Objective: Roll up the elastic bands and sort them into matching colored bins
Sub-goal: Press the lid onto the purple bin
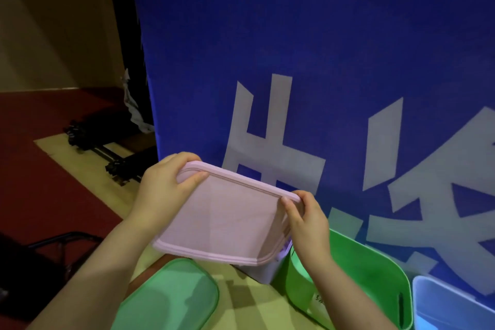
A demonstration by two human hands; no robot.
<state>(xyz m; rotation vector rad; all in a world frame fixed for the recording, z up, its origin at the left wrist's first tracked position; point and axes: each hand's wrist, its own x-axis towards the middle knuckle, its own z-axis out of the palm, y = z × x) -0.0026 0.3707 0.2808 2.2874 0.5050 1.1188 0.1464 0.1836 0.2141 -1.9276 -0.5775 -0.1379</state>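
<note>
Our left hand (160,190) pinches the far-left corner of the pink lid (227,220), and our right hand (305,225) pinches its right rim. We judge it light, stiff and smooth, best held by the rim. The pink bin (270,270) sits just beneath; no bands show.

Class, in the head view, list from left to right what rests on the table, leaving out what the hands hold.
green lid → pink bin → green bin → blue bin
</note>
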